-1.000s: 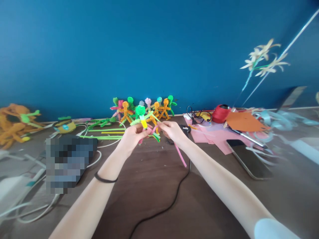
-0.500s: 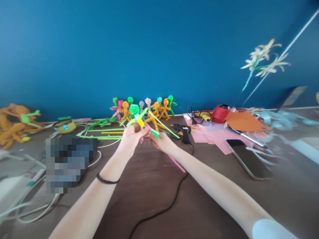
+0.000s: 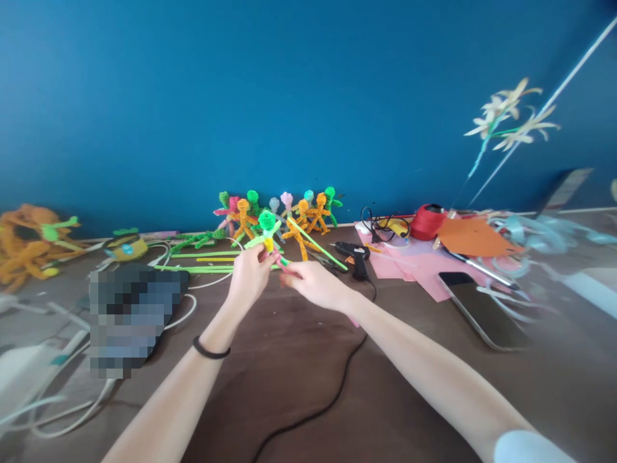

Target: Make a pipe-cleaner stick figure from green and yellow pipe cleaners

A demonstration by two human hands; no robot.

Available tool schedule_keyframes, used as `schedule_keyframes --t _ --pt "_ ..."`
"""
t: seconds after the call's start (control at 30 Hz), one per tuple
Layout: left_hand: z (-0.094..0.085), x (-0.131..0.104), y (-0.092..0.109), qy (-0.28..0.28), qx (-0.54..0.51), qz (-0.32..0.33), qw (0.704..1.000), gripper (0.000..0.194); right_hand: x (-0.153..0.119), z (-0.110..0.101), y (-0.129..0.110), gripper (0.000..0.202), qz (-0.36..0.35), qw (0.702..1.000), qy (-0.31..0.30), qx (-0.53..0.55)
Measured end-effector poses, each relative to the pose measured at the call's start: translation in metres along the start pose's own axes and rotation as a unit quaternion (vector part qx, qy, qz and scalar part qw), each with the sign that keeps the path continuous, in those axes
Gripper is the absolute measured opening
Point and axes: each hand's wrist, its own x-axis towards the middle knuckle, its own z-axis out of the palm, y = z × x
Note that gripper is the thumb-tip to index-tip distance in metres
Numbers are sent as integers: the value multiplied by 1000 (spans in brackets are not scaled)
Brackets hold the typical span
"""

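Between my two hands is a small pipe-cleaner figure point(image 3: 267, 221) with a green head, pale green arms and a yellow middle. My left hand point(image 3: 250, 273) pinches it around the middle from the left. With closed fingers, my right hand point(image 3: 318, 283) grips its pink and green lower end from the right. Part of the lower body is hidden by my fingers. Behind my hands stands a row of similar pipe-cleaner figures point(image 3: 303, 218) in orange, green, pink and other colours. Loose green pipe cleaners point(image 3: 212, 269) lie left of my hands.
A black glue gun point(image 3: 355, 251) lies right of my hands, its cord point(image 3: 332, 395) running toward me. Farther right are pink sheets point(image 3: 424, 270), a red spool point(image 3: 428, 222) and a phone point(image 3: 482, 312). A blurred-out dark device point(image 3: 139, 321) with white cables sits left.
The figure's head has shifted slightly right and down and stands more upright. My right hand has turned and moved slightly right, its fingers now pinching the lower end.
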Motion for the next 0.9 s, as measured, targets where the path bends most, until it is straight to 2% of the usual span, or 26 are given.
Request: schedule_keyframes --t 0.17,0.27,0.37,0.47,0.6,0.77,0.9 --pt "-2 2 5 -71 -144 -41 986 12 1 -20 10 23 -2 996 87 9" --pt "-4 3 6 -118 -215 -44 968 11 5 -25 19 19 11 988 141 62" --pt "-8 2 8 -154 -261 -42 952 13 9 -25 26 17 25 983 164 83" --pt "-12 1 11 -161 -299 -44 940 19 10 -21 26 21 34 984 148 89" --pt "-12 -1 12 -157 -347 -46 923 27 8 -13 23 28 39 987 88 130" --pt "-9 0 11 -120 -391 -55 911 29 8 -5 20 24 46 982 44 176" --pt "-8 0 9 -78 -390 -32 917 22 6 2 14 28 50 981 28 184"
